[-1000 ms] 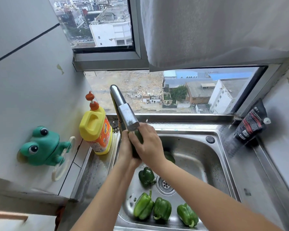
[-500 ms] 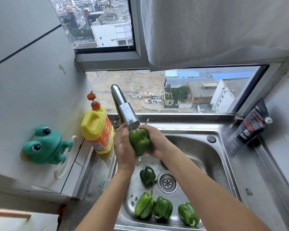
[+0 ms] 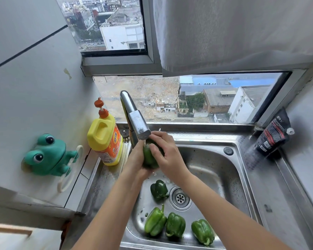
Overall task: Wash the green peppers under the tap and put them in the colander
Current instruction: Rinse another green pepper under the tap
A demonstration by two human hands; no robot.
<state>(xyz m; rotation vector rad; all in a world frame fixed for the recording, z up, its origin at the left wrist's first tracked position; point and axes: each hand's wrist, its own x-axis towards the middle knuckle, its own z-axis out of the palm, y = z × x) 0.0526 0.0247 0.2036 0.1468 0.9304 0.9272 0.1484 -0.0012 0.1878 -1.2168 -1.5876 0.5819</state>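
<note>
Left hand (image 3: 135,160) and right hand (image 3: 167,154) were together, both wrapped round one green pepper (image 3: 148,158), held right under the tap (image 3: 136,121) spout, above the sink (image 3: 217,170). More lay on the sink floor: a dark pepper (image 3: 158,190) just beside the drain (image 3: 180,197), and three lighter peppers (image 3: 175,225) in a row near the front wall. A yellow detergent bottle (image 3: 105,139) stood left of the tap.
</note>
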